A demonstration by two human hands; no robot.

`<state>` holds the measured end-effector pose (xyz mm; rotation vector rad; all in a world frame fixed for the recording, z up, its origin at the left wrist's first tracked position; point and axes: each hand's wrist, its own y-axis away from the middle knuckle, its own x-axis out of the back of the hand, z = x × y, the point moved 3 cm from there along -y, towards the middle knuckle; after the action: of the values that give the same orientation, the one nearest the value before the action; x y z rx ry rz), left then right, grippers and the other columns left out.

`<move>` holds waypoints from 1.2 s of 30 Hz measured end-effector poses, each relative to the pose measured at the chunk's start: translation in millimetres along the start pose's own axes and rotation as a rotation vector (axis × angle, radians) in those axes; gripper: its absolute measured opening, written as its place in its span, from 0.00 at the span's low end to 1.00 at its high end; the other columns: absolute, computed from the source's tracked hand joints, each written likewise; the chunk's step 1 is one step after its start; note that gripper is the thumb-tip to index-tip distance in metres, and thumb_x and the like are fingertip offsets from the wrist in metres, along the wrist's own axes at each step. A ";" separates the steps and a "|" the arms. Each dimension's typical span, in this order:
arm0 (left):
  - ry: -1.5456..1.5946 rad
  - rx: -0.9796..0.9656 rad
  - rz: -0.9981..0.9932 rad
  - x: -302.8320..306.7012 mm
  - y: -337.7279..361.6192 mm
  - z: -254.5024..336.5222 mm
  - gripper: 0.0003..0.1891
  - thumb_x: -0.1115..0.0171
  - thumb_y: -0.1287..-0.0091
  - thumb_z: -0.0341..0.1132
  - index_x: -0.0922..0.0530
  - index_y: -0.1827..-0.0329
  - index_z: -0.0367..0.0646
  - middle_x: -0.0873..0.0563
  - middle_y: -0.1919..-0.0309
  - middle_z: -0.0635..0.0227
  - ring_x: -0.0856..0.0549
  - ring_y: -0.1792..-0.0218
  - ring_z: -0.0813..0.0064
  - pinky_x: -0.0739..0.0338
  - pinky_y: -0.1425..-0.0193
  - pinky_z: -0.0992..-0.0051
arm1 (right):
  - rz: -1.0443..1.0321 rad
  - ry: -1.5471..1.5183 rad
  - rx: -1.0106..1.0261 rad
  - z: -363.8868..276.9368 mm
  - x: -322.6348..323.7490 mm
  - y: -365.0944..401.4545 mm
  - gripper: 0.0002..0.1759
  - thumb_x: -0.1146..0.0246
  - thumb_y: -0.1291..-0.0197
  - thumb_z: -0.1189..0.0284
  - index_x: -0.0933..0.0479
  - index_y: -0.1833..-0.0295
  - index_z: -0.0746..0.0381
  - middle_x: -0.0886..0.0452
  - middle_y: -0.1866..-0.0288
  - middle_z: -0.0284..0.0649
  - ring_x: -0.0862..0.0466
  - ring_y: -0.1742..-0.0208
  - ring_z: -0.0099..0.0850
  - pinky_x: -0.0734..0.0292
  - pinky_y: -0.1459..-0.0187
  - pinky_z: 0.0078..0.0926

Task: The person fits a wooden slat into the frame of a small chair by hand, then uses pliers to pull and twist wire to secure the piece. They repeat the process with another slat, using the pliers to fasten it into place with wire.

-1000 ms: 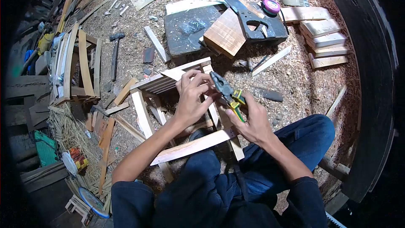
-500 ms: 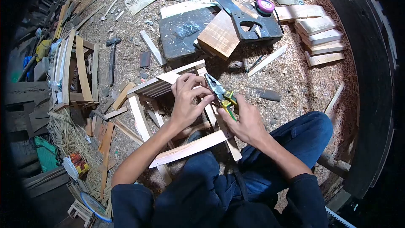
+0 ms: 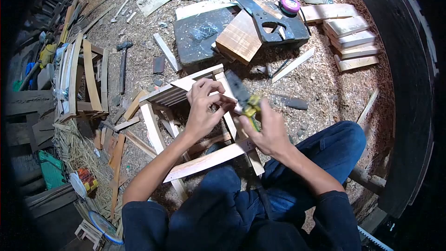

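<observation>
Pliers with yellow and green handles point(image 3: 251, 108) are in my right hand point(image 3: 268, 130), their metal head blurred and pointing up and left. My left hand point(image 3: 204, 107) is closed in a pinch beside them, over the frame's upper right part; what its fingertips hold is too small to make out. Beneath both hands is a wooden frame point(image 3: 152, 125) with slats, lying between my legs. A curved wooden piece point(image 3: 209, 160) crosses its near end.
Ahead stands a dark low block point(image 3: 193, 49) bearing a wood block point(image 3: 239, 37), a handsaw point(image 3: 274, 30) and a pink tape measure point(image 3: 290, 5). Stacked boards point(image 3: 355, 39) lie right. A hammer point(image 3: 123, 67) and a second curved frame point(image 3: 90, 79) are left.
The pliers' head has blurred with motion and tilted slightly. Both hands stay nearly in place over the frame, and the whole view has shifted very slightly.
</observation>
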<state>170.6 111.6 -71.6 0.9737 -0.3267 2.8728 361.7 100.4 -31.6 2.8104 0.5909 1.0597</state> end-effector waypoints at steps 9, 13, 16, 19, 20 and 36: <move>-0.085 -0.043 -0.033 0.2 1.1 1.5 0.09 0.28 0.41 0.35 0.12 0.58 0.46 0.19 0.45 0.68 0.31 0.33 0.59 0.45 0.30 0.54 | 0.058 -0.115 -0.012 -8.0 20.6 -0.4 0.25 0.37 0.30 0.56 0.31 0.50 0.70 0.18 0.69 0.63 0.13 0.67 0.56 0.21 0.64 0.49; -0.180 -0.053 0.047 14.4 -6.7 1.9 0.15 0.32 0.34 0.41 0.14 0.46 0.51 0.19 0.41 0.68 0.30 0.32 0.61 0.43 0.28 0.55 | 0.005 -0.075 -0.087 0.9 22.1 1.6 0.24 0.36 0.30 0.57 0.30 0.49 0.70 0.16 0.66 0.58 0.13 0.66 0.53 0.20 0.63 0.47; -0.246 0.000 0.159 30.3 -27.0 -12.3 0.16 0.36 0.30 0.41 0.16 0.43 0.48 0.17 0.44 0.62 0.27 0.35 0.60 0.40 0.30 0.54 | -0.042 0.036 -0.059 5.8 17.3 3.9 0.27 0.37 0.31 0.54 0.29 0.46 0.69 0.16 0.62 0.56 0.13 0.65 0.52 0.19 0.62 0.47; -0.269 0.007 0.198 43.5 -47.9 -18.2 0.13 0.39 0.27 0.39 0.15 0.48 0.43 0.14 0.52 0.59 0.18 0.45 0.57 0.30 0.37 0.62 | 0.016 0.170 0.015 13.0 10.0 5.7 0.31 0.39 0.31 0.50 0.28 0.42 0.68 0.16 0.57 0.55 0.13 0.62 0.52 0.18 0.61 0.49; -0.270 0.012 0.200 44.3 -53.2 -23.4 0.13 0.39 0.27 0.39 0.15 0.48 0.43 0.14 0.52 0.59 0.18 0.45 0.57 0.30 0.37 0.62 | 0.044 0.201 0.024 17.5 6.6 7.2 0.33 0.39 0.32 0.48 0.28 0.39 0.68 0.16 0.53 0.55 0.13 0.61 0.52 0.17 0.60 0.49; -0.562 0.221 -0.091 26.6 -66.2 -45.2 0.28 0.54 0.23 0.46 0.17 0.78 0.38 0.16 0.79 0.45 0.14 0.75 0.42 0.19 0.67 0.49 | 0.005 -0.029 0.072 -7.1 18.7 -1.8 0.25 0.34 0.34 0.56 0.27 0.48 0.68 0.16 0.67 0.54 0.12 0.69 0.47 0.17 0.64 0.45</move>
<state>133.1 186.8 -78.9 1.7793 0.0067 2.5383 369.3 108.8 -15.0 2.8844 0.6322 1.0167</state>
